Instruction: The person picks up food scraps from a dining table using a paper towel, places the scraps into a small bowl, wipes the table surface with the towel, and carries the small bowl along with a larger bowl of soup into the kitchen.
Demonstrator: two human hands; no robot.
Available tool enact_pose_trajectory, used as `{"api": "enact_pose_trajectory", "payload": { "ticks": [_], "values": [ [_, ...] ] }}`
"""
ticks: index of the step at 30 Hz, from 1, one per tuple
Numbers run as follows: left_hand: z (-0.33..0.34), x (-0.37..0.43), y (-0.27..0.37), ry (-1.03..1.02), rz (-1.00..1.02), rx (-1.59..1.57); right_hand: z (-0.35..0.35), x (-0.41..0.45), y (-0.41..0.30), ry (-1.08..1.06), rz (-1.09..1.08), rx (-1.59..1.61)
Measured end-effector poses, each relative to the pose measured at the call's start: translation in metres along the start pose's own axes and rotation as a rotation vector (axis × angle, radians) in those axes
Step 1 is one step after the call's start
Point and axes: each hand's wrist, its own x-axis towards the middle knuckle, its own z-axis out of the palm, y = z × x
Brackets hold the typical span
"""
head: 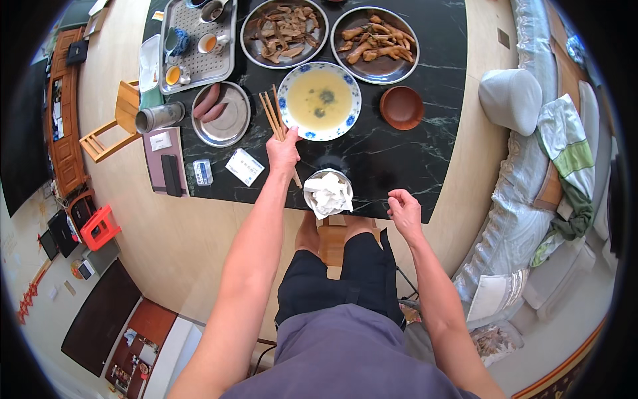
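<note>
Several wooden chopsticks are gripped in my left hand, their upper ends beside a blue-and-white plate of pale yellow soup. Just right of the chopsticks' lower ends, near the table edge, stands a bowl heaped with crumpled white tissues. My right hand is at the table's front edge, fingers curled; whether anything is inside them cannot be told. A brown wooden bowl sits right of the soup. Behind are a steel plate of sliced meat and one of chicken feet.
The black marble table also bears a steel plate with sweet potatoes, a perforated tray with cups, a metal tumbler, a small white box and a dark case. A wooden stool is between my legs.
</note>
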Motion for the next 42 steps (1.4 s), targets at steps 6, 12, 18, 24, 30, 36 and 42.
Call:
{"api": "enact_pose_trajectory", "payload": {
  "ticks": [6,12,18,24,30,36,42],
  "values": [
    [-0.003,0.011,-0.008,-0.168,-0.079,-0.174,-0.017,0.001,0.025,0.011,0.127,0.034],
    [-0.003,0.015,-0.007,-0.15,-0.077,-0.238,-0.016,-0.003,0.044,-0.007,0.134,0.031],
    [-0.015,0.002,0.005,-0.122,-0.027,-0.179,-0.01,-0.005,0.052,-0.003,0.132,0.029],
    [-0.061,-0.039,0.028,-0.115,0.014,-0.219,0.002,-0.009,0.035,-0.006,0.113,0.034],
    [-0.113,-0.077,0.027,-0.013,0.024,-0.263,0.017,-0.008,0.024,-0.031,0.141,0.047],
    [-0.148,-0.106,0.017,0.041,0.0,-0.298,0.028,0.005,0.006,-0.015,-0.008,-0.031],
    [-0.154,-0.12,0.006,0.051,-0.02,-0.354,0.038,0.058,-0.056,0.111,-0.522,-0.205]
  ]
}}
